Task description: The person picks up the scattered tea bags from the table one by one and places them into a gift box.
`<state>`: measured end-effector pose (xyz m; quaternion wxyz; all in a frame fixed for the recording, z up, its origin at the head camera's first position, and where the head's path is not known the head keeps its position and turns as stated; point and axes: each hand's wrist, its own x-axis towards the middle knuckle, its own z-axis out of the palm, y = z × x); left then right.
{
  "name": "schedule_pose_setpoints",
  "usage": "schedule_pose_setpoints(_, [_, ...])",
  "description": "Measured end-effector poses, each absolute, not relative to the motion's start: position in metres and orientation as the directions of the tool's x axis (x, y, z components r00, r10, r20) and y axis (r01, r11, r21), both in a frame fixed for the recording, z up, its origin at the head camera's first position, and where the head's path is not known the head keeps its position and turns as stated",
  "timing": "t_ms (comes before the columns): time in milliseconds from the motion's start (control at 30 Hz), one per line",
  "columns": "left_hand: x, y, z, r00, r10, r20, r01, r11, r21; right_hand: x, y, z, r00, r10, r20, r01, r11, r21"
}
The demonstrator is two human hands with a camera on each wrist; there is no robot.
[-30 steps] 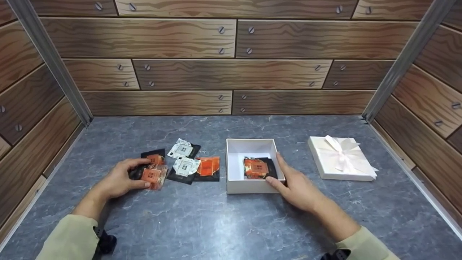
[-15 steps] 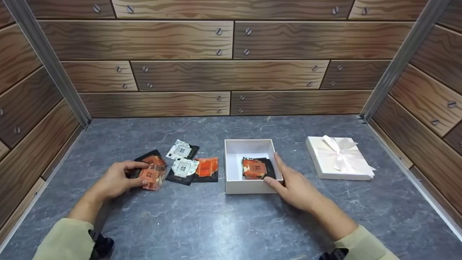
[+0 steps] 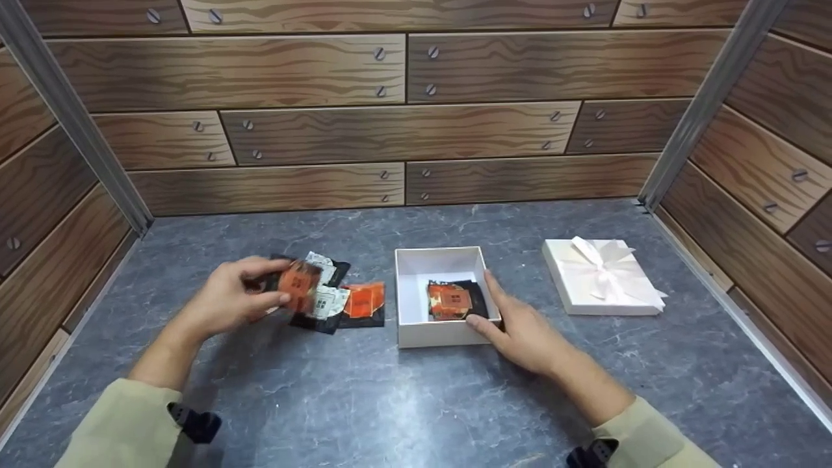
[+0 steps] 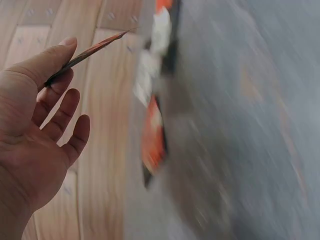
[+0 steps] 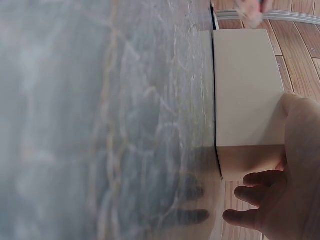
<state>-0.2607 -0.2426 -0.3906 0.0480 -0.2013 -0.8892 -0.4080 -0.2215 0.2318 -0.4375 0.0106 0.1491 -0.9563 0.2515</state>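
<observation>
Held packet: the held packet (image 3: 299, 286) was small and flat, orange-faced with a darker square emblem, dark toward the palm; the left wrist view showed it edge-on, a thin strip of red and black.
White box: the white box (image 3: 432, 337) was open-topped and plain-walled, with an orange-and-black packet (image 3: 452, 300) flat inside.
Legibility: print on the held packet was blurred; the number of pieces in the box could not be told.
Obscured: the held packet partly covered the white-and-black packets (image 3: 330, 303); an orange packet (image 4: 154, 137), smeared in the left wrist view, was largely hidden from the head view. Both forearms were cut off by the frame (sleeves pale green).
Left hand: the left hand (image 3: 227, 299) pinched the held packet between thumb and forefinger, above the tabletop (image 3: 273, 403), left of the box and well apart from it.
Right hand: the right hand (image 3: 536, 338) gripped the box at its near right corner, thumb over the rim, fingers along the outer side.
</observation>
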Motion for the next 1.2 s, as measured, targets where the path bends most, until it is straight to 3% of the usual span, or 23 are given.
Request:
schedule_pose_setpoints(433, [-0.278, -0.12, -0.349, -0.846, 0.464, 0.263, 0.473, 0.424, 0.772, -0.222, 0.229, -0.436, -0.949, -0.292, 0.12, -0.312, 0.819, -0.482])
schedule_pose_setpoints(833, [-0.295, -0.053, -0.383, -0.814, 0.539, 0.215, 0.468, 0.391, 0.792, -0.221, 0.228, -0.438, -0.953, -0.288, 0.094, -0.295, 0.818, -0.493])
schedule_pose_setpoints(1200, [-0.301, -0.023, -0.396, -0.758, 0.632, 0.162, 0.536, 0.462, 0.706, -0.22, 0.233, -0.436, -0.95, -0.288, 0.118, -0.308, 0.819, -0.484])
